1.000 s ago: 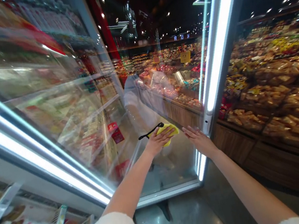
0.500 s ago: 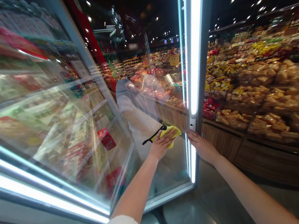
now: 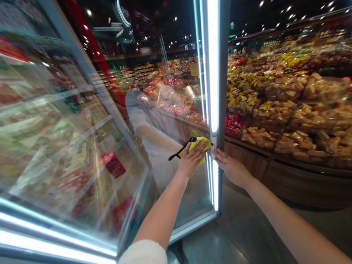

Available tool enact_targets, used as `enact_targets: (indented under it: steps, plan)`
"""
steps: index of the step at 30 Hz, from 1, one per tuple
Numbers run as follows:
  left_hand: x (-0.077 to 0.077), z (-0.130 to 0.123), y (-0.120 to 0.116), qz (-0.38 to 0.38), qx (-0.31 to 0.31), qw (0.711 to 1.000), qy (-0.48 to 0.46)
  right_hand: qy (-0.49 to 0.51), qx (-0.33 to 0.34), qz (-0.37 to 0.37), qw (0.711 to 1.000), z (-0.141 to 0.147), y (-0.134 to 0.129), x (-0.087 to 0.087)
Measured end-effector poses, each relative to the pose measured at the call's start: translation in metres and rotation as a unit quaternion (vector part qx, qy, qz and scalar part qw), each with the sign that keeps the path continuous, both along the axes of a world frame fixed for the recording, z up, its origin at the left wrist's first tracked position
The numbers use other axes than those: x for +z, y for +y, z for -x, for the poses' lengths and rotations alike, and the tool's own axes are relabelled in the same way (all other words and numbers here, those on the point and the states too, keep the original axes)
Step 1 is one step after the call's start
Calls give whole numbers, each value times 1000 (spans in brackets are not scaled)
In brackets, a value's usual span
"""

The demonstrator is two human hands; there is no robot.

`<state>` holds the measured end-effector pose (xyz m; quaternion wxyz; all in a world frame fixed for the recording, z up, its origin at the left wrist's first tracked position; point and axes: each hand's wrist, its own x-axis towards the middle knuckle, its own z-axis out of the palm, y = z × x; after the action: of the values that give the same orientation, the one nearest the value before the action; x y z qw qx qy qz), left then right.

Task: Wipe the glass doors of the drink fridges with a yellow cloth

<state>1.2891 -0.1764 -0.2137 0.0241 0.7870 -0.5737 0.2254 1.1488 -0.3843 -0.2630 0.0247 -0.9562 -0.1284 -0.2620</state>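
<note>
A yellow cloth with black edging (image 3: 203,144) lies flat against the glass door (image 3: 185,200), close to its lit frame. My left hand (image 3: 190,160) presses on the cloth with its fingers spread over it, and a black strip of the cloth sticks out to the left. My right hand (image 3: 232,168) rests its fingertips on the outer edge of the door frame (image 3: 214,144), just below the upper light strip. Its fingers are stretched out and hold nothing. A faint reflection of a person shows in the glass.
Shelves of packaged goods (image 3: 78,163) stand behind glass on the left, with a bright light strip (image 3: 48,248) below. Bins of bagged food (image 3: 310,130) over a wooden base (image 3: 300,180) fill the right. Grey floor (image 3: 219,252) shows beneath the door.
My left hand and the cloth have slid right across the glass, up to the lit frame, nearer my right hand. The whole view has shifted, with the door further left in it.
</note>
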Motion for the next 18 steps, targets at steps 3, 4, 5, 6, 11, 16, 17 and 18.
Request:
enact_targets:
  steps: [3, 4, 5, 6, 11, 16, 17, 18]
  plan:
    - [-4, -2, -7, 10, 14, 1000, 7, -22, -1, -15, 1000, 2, 0, 9]
    - [-8, -2, -8, 11, 19, 1000, 11, -32, 0, -19, 999, 2, 0, 11]
    - [-14, 0, -8, 10, 22, 1000, 16, -40, 0, -21, 999, 2, 2, 14]
    - [-22, 3, -7, 5, 21, 1000, 21, -47, 0, -21, 999, 2, 3, 16]
    - [-56, 10, 15, -21, 11, 999, 36, -43, 4, -4, 999, 6, 9, 23]
    - [-34, -6, 24, 30, 54, 998, 23, -61, 13, -9, 998, 9, 12, 27]
    - [-32, -8, 26, 48, 77, 996, 17, -68, 15, -10, 998, 8, 14, 27]
    - [-33, -8, 28, 62, 96, 993, 12, -74, 16, -10, 997, 7, 15, 27]
